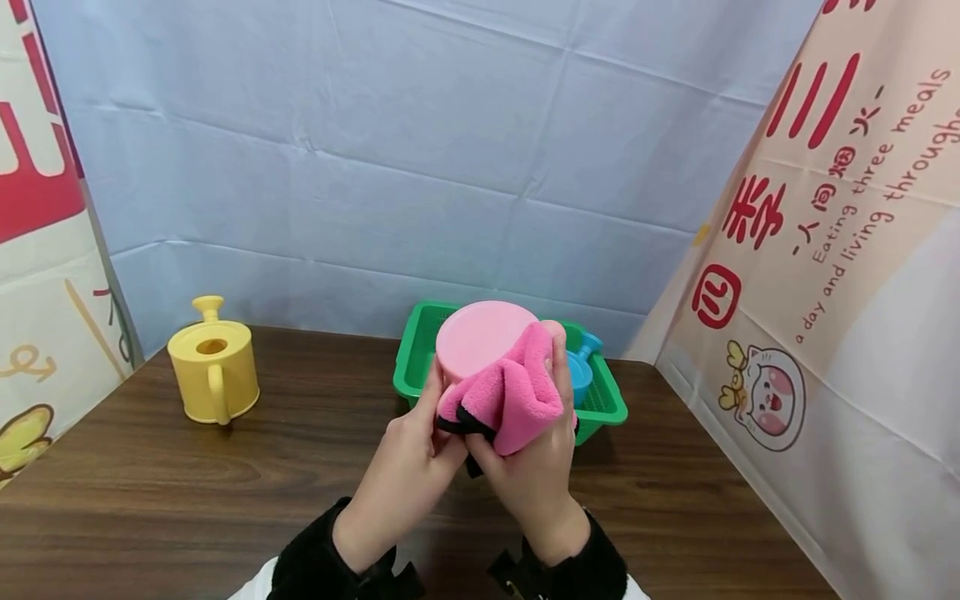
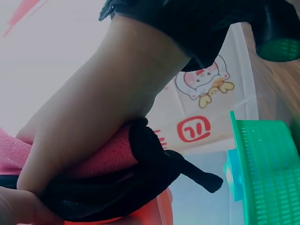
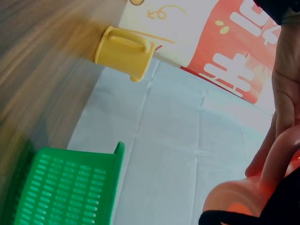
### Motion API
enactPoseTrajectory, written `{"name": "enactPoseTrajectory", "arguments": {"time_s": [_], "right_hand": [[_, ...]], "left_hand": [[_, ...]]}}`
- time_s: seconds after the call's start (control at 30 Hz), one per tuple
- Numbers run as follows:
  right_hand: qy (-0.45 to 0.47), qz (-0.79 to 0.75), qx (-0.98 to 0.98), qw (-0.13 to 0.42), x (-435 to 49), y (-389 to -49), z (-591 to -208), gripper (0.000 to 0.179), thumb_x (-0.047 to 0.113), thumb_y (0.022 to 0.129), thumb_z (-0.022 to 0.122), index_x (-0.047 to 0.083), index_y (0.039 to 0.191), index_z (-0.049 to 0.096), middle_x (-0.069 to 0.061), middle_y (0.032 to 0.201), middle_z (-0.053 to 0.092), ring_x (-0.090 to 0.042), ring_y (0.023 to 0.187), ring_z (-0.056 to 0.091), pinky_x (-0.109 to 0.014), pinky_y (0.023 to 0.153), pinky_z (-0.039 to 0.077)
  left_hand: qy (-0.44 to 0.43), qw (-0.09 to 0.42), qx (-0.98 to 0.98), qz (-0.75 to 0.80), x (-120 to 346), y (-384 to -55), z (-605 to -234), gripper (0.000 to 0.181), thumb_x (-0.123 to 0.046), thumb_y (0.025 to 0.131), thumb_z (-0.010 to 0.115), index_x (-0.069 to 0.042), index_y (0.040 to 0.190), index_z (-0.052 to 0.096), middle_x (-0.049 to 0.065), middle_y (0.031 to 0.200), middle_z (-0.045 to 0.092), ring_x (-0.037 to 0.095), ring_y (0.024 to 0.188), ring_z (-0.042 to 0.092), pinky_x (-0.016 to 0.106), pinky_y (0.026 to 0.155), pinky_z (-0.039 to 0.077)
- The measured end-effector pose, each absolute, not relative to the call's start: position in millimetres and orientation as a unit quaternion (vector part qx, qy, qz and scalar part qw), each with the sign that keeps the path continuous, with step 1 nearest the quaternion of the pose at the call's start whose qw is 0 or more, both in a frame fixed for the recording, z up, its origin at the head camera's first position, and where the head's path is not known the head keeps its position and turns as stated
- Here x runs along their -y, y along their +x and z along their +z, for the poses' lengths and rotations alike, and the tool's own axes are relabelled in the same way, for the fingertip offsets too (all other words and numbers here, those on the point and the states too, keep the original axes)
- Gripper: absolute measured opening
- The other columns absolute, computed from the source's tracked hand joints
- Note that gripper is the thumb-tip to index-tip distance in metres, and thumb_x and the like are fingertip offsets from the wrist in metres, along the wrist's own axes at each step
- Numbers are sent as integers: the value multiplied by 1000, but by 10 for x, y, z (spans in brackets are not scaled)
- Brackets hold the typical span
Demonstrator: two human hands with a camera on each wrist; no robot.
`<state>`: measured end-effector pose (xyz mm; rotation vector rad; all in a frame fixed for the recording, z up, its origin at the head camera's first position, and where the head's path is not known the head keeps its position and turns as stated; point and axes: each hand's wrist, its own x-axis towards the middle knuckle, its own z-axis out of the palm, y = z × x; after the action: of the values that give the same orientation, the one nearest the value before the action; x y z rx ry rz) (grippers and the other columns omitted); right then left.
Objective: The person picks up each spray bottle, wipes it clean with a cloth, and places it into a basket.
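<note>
gripping a likely light, hard pink can [image 1: 480, 337], the left hand [image 1: 414, 454] wisely takes its side; the right hand [image 1: 542, 477] holds soft cloth [image 1: 519, 396] alongside.

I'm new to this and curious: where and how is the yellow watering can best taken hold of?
Probably by the handle, coming from the near side: the yellow watering can stands upright, its handle turned toward the viewer and its spout at the far side.
</note>
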<state>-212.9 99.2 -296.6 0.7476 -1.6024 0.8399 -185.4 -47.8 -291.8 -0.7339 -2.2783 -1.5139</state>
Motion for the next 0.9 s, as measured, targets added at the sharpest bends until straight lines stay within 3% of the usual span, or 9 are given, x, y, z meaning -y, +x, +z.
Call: {"name": "enactPoseTrajectory", "arguments": {"time_s": [0.23,0.37,0.43,0.53,0.63,0.77,0.9], "right_hand": [[327,405,679,517,-1069,-2117,-2937,82,41,83,67,-11,135,30,-24,139,36,-33,123,40,-32,101,37],[347,477,652,477,-1126,-2129,-2964,51,19,82,69,-12,114,43,-19,112,53,-21,100,52,-27,85,45],[370,533,615,447,-1156,-2146,-2955,32,3,79,64,-11,102,46,-12,89,55,-15,78,55,-24,69,46],[393,603,555,416,-1207,-2182,-2927,17,-9,79,54,-10,95,48,-6,78,55,-12,64,55,-23,60,45],[399,651,507,399,-1247,-2219,-2916,14,-4,86,48,-6,100,52,-5,84,58,-11,72,58,-24,67,46],[388,675,473,413,-1257,-2254,-2935,24,7,93,50,-5,114,50,-9,102,56,-16,94,54,-27,84,42],[389,653,467,453,-1207,-2252,-3000,21,8,93,52,-7,108,51,-8,95,57,-15,88,56,-26,81,43]], "left_hand": [[-253,156,794,-530,466,-1837,-2906,82,3,85,56,-17,150,10,-5,61,37,5,52,32,23,49,36],[-244,161,799,-525,479,-1809,-2876,79,0,86,57,-16,150,13,-3,65,41,6,53,35,23,50,38],[-239,161,800,-526,489,-1794,-2857,78,-1,86,58,-15,149,16,-2,65,44,7,52,36,23,50,40],[-237,171,800,-523,506,-1775,-2831,78,0,83,59,-17,149,20,-3,70,50,7,53,39,23,50,41],[-243,192,799,-516,530,-1760,-2810,80,4,79,59,-18,148,25,-4,88,60,8,61,46,23,53,43],[-254,207,791,-516,554,-1760,-2799,81,7,76,58,-19,147,30,-3,116,59,11,77,51,22,57,45],[-259,232,790,-504,545,-1778,-2823,77,1,78,63,-18,146,32,0,124,57,11,85,53,22,60,48]]}}
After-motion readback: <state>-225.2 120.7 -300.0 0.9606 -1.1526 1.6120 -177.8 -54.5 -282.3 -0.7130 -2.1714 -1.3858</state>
